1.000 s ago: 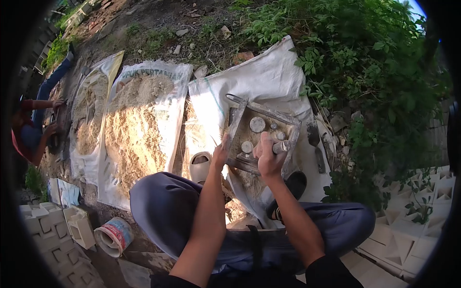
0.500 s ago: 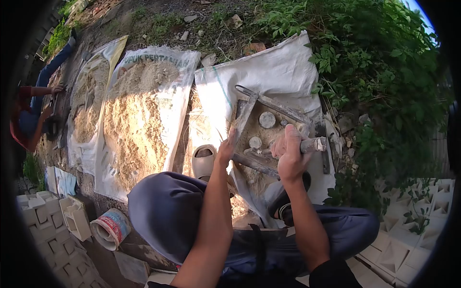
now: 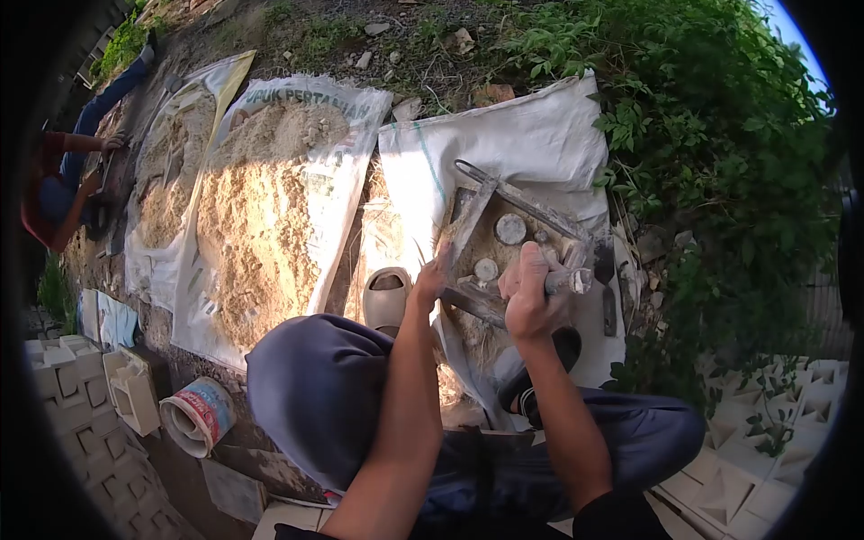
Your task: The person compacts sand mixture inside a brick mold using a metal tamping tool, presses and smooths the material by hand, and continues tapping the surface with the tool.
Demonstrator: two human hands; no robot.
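A dusty, box-like frame of flat bars (image 3: 526, 202) lies on a white sack (image 3: 531, 121) between my feet. Inside it sit a pale round disc (image 3: 510, 229) and a smaller round piece (image 3: 486, 269), with sandy powder around them. My left hand (image 3: 434, 277) is closed around the frame's left bar. Over the frame's lower right, my right hand (image 3: 529, 292) grips a short, powder-coated round stick (image 3: 579, 281), its blunt end pointing right. What lies beneath my right fist is hidden.
Sacks of sandy powder (image 3: 261, 207) spread to the left. A dark flat tool (image 3: 608, 297) lies right of the frame. A bucket (image 3: 196, 416) and patterned pale blocks (image 3: 81, 423) stand lower left. Another person (image 3: 67, 189) works far left; green plants (image 3: 720, 162) border the right.
My right hand and the round stick have shifted left over the frame, and the stick is angled differently. My left hand keeps its hold on the bar. The view has shifted slightly.
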